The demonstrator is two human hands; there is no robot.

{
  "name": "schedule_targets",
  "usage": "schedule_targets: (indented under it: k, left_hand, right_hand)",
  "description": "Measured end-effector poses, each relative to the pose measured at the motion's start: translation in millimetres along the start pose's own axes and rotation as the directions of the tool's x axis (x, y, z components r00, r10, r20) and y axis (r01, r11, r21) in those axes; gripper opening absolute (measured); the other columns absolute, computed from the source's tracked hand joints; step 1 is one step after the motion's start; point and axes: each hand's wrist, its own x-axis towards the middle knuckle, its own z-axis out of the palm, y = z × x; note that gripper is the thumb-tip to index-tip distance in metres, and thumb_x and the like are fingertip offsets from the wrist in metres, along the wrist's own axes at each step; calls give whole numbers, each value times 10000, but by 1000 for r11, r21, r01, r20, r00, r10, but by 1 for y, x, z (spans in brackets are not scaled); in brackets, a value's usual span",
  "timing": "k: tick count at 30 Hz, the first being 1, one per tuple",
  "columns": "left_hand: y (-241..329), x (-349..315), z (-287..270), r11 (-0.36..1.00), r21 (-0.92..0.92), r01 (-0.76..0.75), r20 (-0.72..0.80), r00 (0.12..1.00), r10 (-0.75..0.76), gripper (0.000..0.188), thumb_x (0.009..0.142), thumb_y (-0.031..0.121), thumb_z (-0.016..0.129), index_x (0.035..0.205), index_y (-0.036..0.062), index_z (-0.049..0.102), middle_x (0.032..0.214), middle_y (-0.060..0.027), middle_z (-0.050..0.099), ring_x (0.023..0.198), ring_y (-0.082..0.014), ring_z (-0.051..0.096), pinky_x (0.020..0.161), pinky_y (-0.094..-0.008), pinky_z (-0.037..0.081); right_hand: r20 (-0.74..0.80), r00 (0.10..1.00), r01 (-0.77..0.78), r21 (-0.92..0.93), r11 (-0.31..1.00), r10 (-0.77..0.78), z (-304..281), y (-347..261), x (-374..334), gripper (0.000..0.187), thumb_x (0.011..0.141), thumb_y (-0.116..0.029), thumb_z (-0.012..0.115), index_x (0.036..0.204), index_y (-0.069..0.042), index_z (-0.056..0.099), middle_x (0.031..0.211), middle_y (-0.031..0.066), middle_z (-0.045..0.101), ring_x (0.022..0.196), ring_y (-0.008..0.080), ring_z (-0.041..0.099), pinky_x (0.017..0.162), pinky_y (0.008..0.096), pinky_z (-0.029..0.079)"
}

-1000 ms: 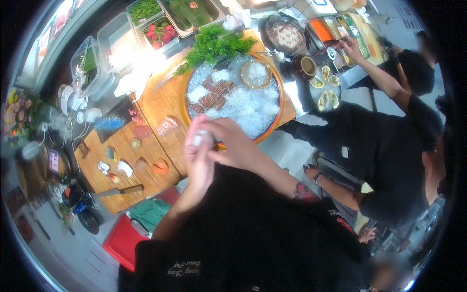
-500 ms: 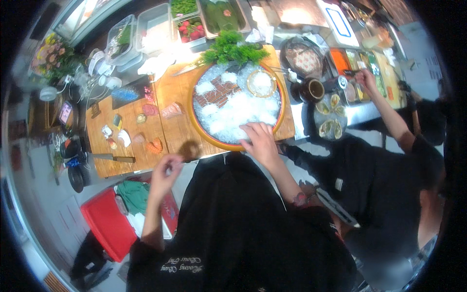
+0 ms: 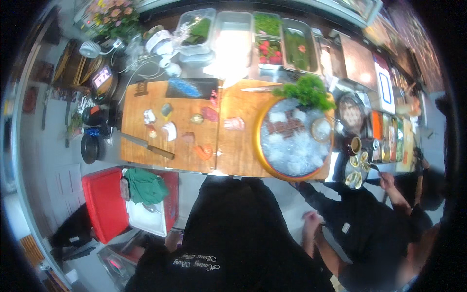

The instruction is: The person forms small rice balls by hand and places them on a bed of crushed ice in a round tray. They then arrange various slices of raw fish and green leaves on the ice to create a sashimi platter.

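Both my hands are off the worktop. Out to the right of my body, my right hand [image 3: 310, 219] is blurred, and its fingers do not show clearly. At my left side, a small patch of skin below the cooler appears to be my left hand [image 3: 173, 239], mostly hidden. A round yellow-rimmed tub [image 3: 261, 153] of crushed ice stands on the wooden board [image 3: 238, 158]. Brown slats and a small round basket [image 3: 321, 130] lie in the ice, and leafy greens [image 3: 307, 92] sit at its far edge. To the left are orange fish slices [image 3: 203, 152] and a pale pink piece [image 3: 234, 123].
A knife [image 3: 148, 145] lies at the board's near left; another blade [image 3: 260, 89] is at its far side. Food tubs [image 3: 233, 41] line the back. A red cooler [image 3: 101, 207] stands open below. At right, a co-worker's hand [image 3: 387, 180] holds a utensil near oysters [image 3: 355, 180].
My right hand has left the tub's near rim and dropped to my right side. My left hand has come down from the board's edge. The view has swung left; the co-worker's hand has moved nearer.
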Motion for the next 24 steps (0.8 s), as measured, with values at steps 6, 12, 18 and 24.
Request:
schedule_targets:
  k: [6,12,18,24]
  left_hand:
    - [-18,150,-95,962,270,-37,-469,867,165,342,747,190,848,1005,115,637,960,-142,690,829,-377,686,744,-447,579]
    - [-48,155,-192,873,23,-487,-556,720,416,430,782,216,823,1161,52,703,1036,-172,749,905,-373,722,811,-447,584]
    - [-73,113,-215,954,201,-221,-164,953,255,827,825,337,863,1525,66,515,1379,-231,638,1278,-356,604,1062,-440,486]
    - [-88,99,-247,929,-344,-138,-93,989,113,763,882,352,836,1515,57,528,1450,-207,619,1292,-334,629,1081,-426,501]
  right_hand:
    - [327,702,258,-945,201,633,68,66,-39,446,862,-263,774,1191,-42,568,1141,153,642,1053,293,633,917,395,511]
    - [742,664,622,-478,620,-93,253,-219,20,408,895,-189,756,1268,-40,687,1109,178,744,993,308,725,885,409,563]
    - [686,146,985,-164,45,-713,520,-423,131,206,980,-140,650,1150,-59,732,1020,193,720,969,400,675,827,455,539]
    - [878,-138,820,-158,-550,-459,650,-461,244,359,903,-108,638,1246,-165,727,1025,54,664,1081,274,634,925,408,510]
